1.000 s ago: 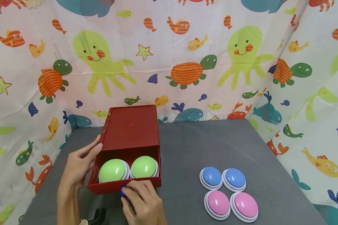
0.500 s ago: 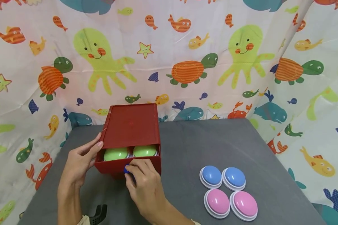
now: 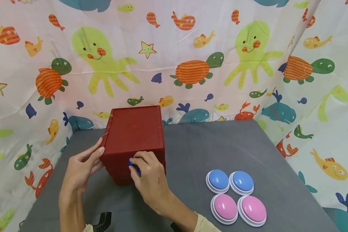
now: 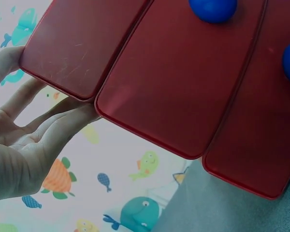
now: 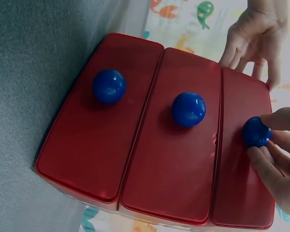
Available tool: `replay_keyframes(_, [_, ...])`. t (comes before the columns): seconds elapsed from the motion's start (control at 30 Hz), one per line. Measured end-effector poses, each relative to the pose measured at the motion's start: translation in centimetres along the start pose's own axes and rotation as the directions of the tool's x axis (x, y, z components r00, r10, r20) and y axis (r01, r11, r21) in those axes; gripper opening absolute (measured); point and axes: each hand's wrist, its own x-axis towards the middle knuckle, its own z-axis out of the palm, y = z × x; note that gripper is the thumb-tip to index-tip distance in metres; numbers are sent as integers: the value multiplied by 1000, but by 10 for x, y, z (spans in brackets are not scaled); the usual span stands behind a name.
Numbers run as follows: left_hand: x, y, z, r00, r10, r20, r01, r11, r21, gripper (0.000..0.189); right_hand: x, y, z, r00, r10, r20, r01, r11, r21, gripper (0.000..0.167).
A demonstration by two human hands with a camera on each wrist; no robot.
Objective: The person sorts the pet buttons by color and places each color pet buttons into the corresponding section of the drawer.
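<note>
A red drawer box (image 3: 134,129) stands at the left of the table, its three drawers all in their closed positions in the right wrist view. My left hand (image 3: 82,166) lies against the box's left side with fingers spread and fairly straight. At the front, my right hand (image 3: 150,180) pinches the blue knob (image 5: 256,131) of the top drawer (image 5: 237,193) between thumb and fingers. Two more round blue knobs show below it, on the middle drawer (image 5: 169,174) and the bottom drawer (image 5: 106,140). The drawers' contents are hidden.
To the right on the grey tabletop (image 3: 203,145) sit two blue domed buttons (image 3: 218,179) on white bases. Right in front of them are two pink domed buttons (image 3: 225,207). A curtain (image 3: 168,48) printed with sea animals hangs behind and at both sides.
My right hand has pushed the top drawer in by its knob, away from me, until its front came flush. Two green domed buttons inside went out of sight. The left hand stayed.
</note>
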Motion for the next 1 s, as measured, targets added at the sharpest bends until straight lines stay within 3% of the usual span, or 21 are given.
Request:
replay_keyframes(0.17, [-3,2,-3,999,52,-8,-52,999,-11,65,2,2,0,1000,-18,3,17,999,48,19])
replay_keyframes(0.4, [-1,6,-3,999,47,-20,-47,999,-2,65,-17,11,-2,997,57,-52,-60,997,-47,23])
replay_keyframes(0.7, [1,5,5,993,115,10,-114,993,-15,63,-34,18,12,990,132,57,-129,990,-51,13])
replay_keyframes(1.0, [-3,0,-1,997,78,-12,-78,997,14,64,-39,11,32,985,159,63,-150,981,-123,20])
